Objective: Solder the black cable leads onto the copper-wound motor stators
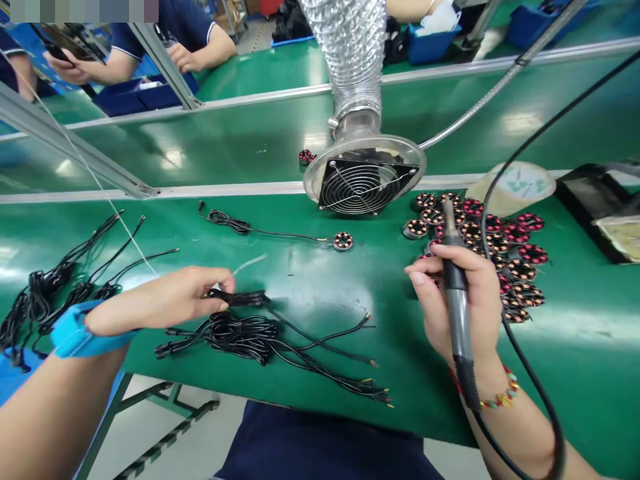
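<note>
My left hand (200, 293), with a blue wrist strap (93, 330) behind it, is closed on a coiled black cable (245, 298). Just below lies a pile of coiled black cables (245, 337), their stripped ends fanned to the right. A soldering iron (457, 307) rests in my right hand (465, 313), tip upward, its cord looping past my wrist. Beyond that hand sits a cluster of small motor stators (520, 270) with copper and red windings. One stator (343, 241) lies apart in the middle, joined to a thin black cable (230, 221).
A fume extractor (367, 187) on a foil duct hangs over the bench's back. More black cables (50, 287) lie at the left. A tape roll (515, 187) and a black holder (600, 213) stand back right. Another person (175, 40) sits across the partition.
</note>
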`<control>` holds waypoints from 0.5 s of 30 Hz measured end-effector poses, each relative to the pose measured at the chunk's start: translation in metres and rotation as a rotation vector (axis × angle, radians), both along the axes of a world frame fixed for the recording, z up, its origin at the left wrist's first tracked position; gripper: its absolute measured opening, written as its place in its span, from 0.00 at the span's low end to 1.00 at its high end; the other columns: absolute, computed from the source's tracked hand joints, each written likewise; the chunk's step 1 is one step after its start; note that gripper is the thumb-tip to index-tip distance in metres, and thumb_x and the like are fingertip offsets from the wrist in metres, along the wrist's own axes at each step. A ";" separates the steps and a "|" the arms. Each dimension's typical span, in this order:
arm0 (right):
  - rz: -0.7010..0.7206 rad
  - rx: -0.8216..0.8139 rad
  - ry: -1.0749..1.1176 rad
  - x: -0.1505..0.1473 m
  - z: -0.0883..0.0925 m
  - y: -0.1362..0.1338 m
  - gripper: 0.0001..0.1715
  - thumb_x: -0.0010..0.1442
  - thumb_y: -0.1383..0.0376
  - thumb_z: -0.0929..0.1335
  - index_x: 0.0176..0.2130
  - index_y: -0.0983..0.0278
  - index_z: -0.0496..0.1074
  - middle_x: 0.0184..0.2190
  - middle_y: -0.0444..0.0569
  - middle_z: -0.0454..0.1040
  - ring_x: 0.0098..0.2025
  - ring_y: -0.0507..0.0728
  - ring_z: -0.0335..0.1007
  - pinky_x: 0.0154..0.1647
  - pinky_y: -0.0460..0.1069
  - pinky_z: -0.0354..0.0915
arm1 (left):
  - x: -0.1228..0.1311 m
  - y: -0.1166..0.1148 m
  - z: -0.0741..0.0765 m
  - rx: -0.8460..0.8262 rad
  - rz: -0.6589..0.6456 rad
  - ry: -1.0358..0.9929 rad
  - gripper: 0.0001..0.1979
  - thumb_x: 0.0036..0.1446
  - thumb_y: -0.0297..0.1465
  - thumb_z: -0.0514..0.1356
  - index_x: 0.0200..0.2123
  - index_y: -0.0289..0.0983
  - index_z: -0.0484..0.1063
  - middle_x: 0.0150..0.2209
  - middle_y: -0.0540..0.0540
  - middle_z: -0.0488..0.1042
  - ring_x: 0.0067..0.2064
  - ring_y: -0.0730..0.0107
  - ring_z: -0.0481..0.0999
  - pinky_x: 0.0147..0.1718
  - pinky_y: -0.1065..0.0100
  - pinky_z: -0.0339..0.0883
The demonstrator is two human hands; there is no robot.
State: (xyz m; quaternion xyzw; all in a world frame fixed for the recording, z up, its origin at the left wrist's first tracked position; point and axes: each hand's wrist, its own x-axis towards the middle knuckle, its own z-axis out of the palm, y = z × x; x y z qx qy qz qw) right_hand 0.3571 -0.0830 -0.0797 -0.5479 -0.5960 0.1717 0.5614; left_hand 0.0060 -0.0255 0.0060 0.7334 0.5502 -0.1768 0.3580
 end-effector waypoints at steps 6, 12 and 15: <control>0.023 0.002 0.000 0.001 0.002 0.000 0.16 0.60 0.68 0.68 0.48 0.60 0.65 0.31 0.44 0.72 0.34 0.54 0.72 0.41 0.53 0.70 | -0.021 0.014 -0.001 0.252 -0.047 0.146 0.16 0.54 0.42 0.52 0.40 0.39 0.70 0.31 0.49 0.72 0.28 0.71 0.67 0.29 0.69 0.58; 0.012 0.002 -0.012 0.003 0.004 0.000 0.13 0.63 0.66 0.65 0.49 0.60 0.65 0.30 0.43 0.73 0.35 0.54 0.73 0.43 0.54 0.70 | 0.037 0.017 -0.030 0.479 -0.223 0.100 0.21 0.61 0.41 0.48 0.52 0.37 0.66 0.51 0.41 0.68 0.46 0.58 0.73 0.44 0.61 0.66; -0.016 -0.011 -0.011 0.004 0.005 0.000 0.11 0.64 0.63 0.64 0.47 0.60 0.66 0.29 0.43 0.74 0.32 0.54 0.74 0.40 0.53 0.71 | 0.088 0.013 -0.039 0.382 -0.341 0.052 0.18 0.62 0.35 0.49 0.53 0.37 0.65 0.51 0.40 0.68 0.46 0.58 0.73 0.45 0.61 0.67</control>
